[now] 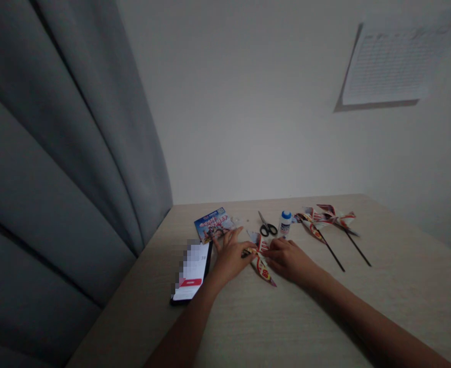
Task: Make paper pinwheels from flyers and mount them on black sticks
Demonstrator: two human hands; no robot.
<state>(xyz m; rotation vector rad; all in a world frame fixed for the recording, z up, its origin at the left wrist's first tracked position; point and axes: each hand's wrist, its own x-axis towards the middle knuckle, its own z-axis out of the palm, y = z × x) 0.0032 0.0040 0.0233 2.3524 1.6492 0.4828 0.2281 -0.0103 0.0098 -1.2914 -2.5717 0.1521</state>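
Between my hands on the table lies a paper pinwheel [263, 270] folded from printed red, white and yellow paper. My left hand [231, 255] is at its left side, with thumb and index finger closed on the paper near the middle and the other fingers stretched away. From the right, my right hand [290, 259] has its curled fingers pressed on the paper's edge. The fingers cover much of the pinwheel's centre. Just beyond are scissors [267, 227] with black handles and a white glue bottle [285, 225] with a blue cap.
Two similar pinwheels on dark sticks [335, 255] lie to the right. On the left are a phone [193, 271] with a lit screen and a printed blue leaflet [212, 222]. A grey curtain [95, 128] hangs at left; a paper sheet [386, 66] is on the wall.
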